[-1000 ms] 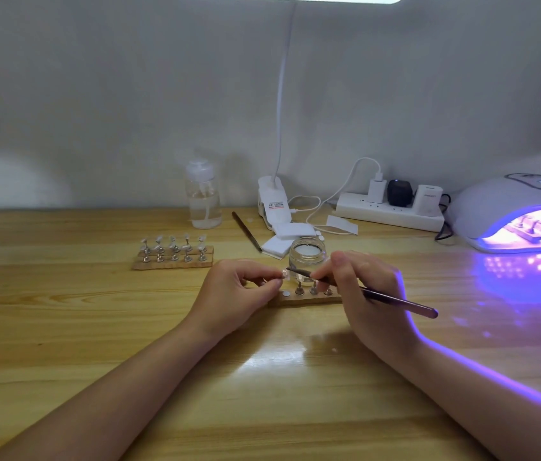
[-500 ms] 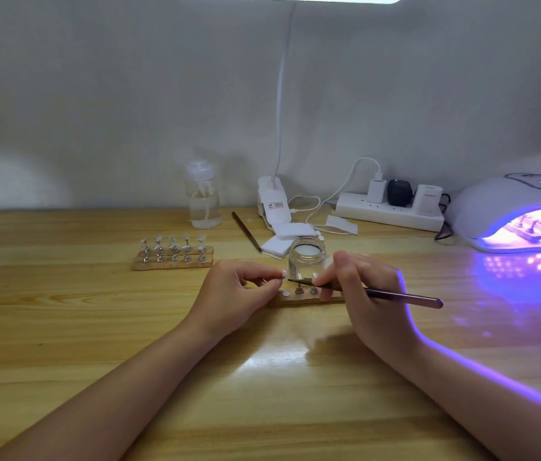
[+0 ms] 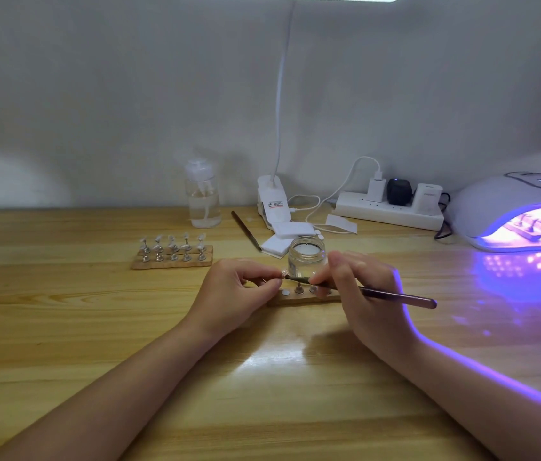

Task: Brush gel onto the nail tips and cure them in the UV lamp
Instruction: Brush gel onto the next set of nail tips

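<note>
Gel work is going on above the light wooden worktop (image 3: pixel 96 327), where the left hand (image 3: pixel 232 297) is pinching a small clear nail tip (image 3: pixel 283 273) while the right hand (image 3: pixel 358 287) is pinching a slim dark brush (image 3: pixel 392 296), whose bristles are best kept touching lightly and steadily.

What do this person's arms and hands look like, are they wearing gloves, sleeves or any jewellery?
No gloves: both the left hand and the right hand are bare. The forearms are bare too, with no sleeve in the frame. No ring, watch or bracelet shows. Violet light from the lit UV lamp traces a bright line along the outer edge of the right forearm and hand.
</note>
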`<control>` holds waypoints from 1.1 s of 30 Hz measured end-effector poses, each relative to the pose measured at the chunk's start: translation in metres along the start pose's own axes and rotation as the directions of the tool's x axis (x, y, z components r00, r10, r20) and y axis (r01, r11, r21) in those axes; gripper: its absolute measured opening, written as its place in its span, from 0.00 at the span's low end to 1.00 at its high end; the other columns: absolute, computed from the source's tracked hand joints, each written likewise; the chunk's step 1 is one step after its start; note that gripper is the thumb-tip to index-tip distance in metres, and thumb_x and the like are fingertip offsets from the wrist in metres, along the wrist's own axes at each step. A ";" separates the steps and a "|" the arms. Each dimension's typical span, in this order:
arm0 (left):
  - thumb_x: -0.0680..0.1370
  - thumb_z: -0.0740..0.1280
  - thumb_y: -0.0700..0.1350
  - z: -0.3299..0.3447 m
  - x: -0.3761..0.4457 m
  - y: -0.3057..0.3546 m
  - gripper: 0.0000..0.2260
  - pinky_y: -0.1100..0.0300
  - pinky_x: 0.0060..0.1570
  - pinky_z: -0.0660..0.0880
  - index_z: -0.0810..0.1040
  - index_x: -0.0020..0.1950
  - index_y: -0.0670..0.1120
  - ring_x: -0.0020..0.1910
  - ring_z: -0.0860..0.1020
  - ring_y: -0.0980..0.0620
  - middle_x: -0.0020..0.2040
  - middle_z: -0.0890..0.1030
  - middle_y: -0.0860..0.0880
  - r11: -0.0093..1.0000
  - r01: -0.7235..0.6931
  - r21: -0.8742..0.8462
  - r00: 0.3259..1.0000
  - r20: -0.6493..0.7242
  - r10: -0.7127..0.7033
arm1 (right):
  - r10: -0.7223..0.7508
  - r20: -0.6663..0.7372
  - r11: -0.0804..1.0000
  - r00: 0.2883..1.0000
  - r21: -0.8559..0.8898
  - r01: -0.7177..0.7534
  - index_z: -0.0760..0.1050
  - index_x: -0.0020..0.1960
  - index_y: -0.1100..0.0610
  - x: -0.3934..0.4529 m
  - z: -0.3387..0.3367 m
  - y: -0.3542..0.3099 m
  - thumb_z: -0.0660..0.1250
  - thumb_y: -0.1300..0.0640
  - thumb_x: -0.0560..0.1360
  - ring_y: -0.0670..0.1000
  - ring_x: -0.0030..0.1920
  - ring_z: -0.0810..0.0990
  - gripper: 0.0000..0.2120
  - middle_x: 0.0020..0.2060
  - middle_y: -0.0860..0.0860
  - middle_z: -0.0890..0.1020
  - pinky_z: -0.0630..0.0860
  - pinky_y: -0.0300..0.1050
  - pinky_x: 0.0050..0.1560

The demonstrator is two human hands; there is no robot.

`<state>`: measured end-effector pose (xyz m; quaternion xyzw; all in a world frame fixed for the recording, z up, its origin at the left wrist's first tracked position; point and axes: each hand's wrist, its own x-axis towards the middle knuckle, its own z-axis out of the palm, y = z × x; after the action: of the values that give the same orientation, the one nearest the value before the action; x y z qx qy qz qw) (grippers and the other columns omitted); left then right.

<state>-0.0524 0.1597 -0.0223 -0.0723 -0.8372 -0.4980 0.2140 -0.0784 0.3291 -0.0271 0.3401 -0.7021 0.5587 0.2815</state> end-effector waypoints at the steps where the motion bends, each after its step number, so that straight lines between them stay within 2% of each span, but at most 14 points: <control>1: 0.69 0.71 0.33 0.000 0.000 0.000 0.09 0.75 0.38 0.71 0.83 0.45 0.45 0.37 0.78 0.64 0.36 0.81 0.57 1.000 -0.002 -0.002 1.000 0.003 0.002 | 0.005 -0.004 1.000 1.000 0.016 -0.005 0.79 0.32 0.61 0.000 0.000 0.000 0.56 0.52 0.76 0.44 0.28 0.78 0.21 0.25 0.50 0.78 0.74 0.41 0.35; 4: 0.69 0.71 0.33 -0.001 0.000 0.000 0.09 0.75 0.37 0.70 0.83 0.45 0.45 0.36 0.78 0.66 0.36 0.81 0.58 1.000 -0.005 0.001 1.000 0.006 0.005 | 0.041 -0.024 0.998 0.999 0.056 -0.040 0.78 0.32 0.56 0.000 -0.001 -0.001 0.55 0.51 0.76 0.44 0.28 0.78 0.20 0.25 0.48 0.78 0.74 0.41 0.35; 6: 0.69 0.71 0.34 -0.001 0.000 -0.001 0.08 0.75 0.37 0.70 0.84 0.44 0.44 0.35 0.77 0.66 0.36 0.80 0.59 1.000 -0.004 0.008 1.000 0.003 0.004 | 0.044 -0.008 0.999 0.999 0.023 -0.044 0.77 0.34 0.53 0.001 -0.001 -0.001 0.55 0.50 0.76 0.45 0.31 0.78 0.18 0.26 0.49 0.78 0.75 0.43 0.37; 8: 0.69 0.71 0.34 0.000 0.000 -0.001 0.07 0.75 0.36 0.70 0.84 0.44 0.43 0.35 0.77 0.66 0.36 0.80 0.58 1.000 -0.006 0.014 1.000 0.003 0.006 | 0.023 0.035 0.999 0.999 -0.038 -0.021 0.78 0.37 0.52 0.002 0.001 0.000 0.55 0.50 0.77 0.43 0.34 0.79 0.16 0.28 0.45 0.79 0.75 0.42 0.39; 13: 0.69 0.71 0.34 0.000 0.001 -0.003 0.07 0.75 0.36 0.69 0.84 0.45 0.43 0.35 0.77 0.64 0.36 0.81 0.55 1.000 -0.013 0.020 1.000 0.008 0.013 | -0.015 0.064 0.997 0.998 -0.068 0.019 0.81 0.38 0.58 0.001 0.002 0.001 0.56 0.52 0.77 0.39 0.35 0.78 0.18 0.30 0.41 0.78 0.73 0.33 0.40; 19: 0.69 0.71 0.34 0.000 0.001 -0.003 0.07 0.76 0.35 0.68 0.84 0.44 0.43 0.34 0.76 0.65 0.36 0.81 0.56 1.000 -0.018 0.017 1.000 0.004 0.018 | 0.041 0.003 0.998 0.999 0.037 -0.041 0.78 0.31 0.58 -0.001 0.000 0.000 0.55 0.51 0.76 0.42 0.28 0.77 0.21 0.25 0.46 0.78 0.72 0.37 0.37; 24: 0.69 0.71 0.34 0.000 0.001 -0.004 0.07 0.75 0.37 0.70 0.84 0.44 0.43 0.36 0.77 0.65 0.36 0.81 0.58 0.999 -0.018 0.030 1.000 -0.001 0.018 | 0.095 0.006 0.995 0.995 0.025 -0.095 0.77 0.35 0.49 0.001 0.001 -0.002 0.55 0.47 0.75 0.44 0.32 0.79 0.17 0.27 0.48 0.79 0.75 0.40 0.38; 27: 0.69 0.71 0.34 0.001 0.002 -0.004 0.07 0.75 0.38 0.70 0.84 0.45 0.43 0.36 0.78 0.67 0.36 0.81 0.59 1.000 -0.011 0.030 1.000 -0.003 0.011 | 0.079 0.052 0.997 0.995 -0.028 -0.078 0.79 0.38 0.53 0.002 0.001 -0.001 0.55 0.48 0.76 0.43 0.35 0.80 0.17 0.30 0.46 0.81 0.76 0.39 0.38; 31: 0.69 0.72 0.35 0.001 0.002 -0.005 0.07 0.76 0.38 0.70 0.84 0.45 0.44 0.37 0.78 0.67 0.36 0.80 0.60 1.000 0.007 0.010 1.000 -0.006 -0.007 | 0.106 0.042 0.994 0.993 0.012 -0.107 0.80 0.37 0.55 0.001 0.001 -0.001 0.56 0.48 0.76 0.41 0.34 0.80 0.19 0.29 0.44 0.80 0.73 0.32 0.39; 33: 0.69 0.72 0.35 0.001 0.002 -0.006 0.07 0.76 0.38 0.70 0.84 0.45 0.44 0.37 0.78 0.68 0.36 0.80 0.60 1.000 0.013 0.009 1.000 -0.010 -0.012 | 0.129 0.016 0.990 0.991 0.051 -0.130 0.80 0.35 0.55 0.000 0.001 -0.002 0.56 0.47 0.75 0.43 0.32 0.80 0.19 0.27 0.46 0.80 0.74 0.35 0.40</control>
<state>-0.0561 0.1572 -0.0268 -0.0636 -0.8389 -0.4958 0.2153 -0.0765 0.3275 -0.0262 0.3047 -0.7097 0.5918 0.2310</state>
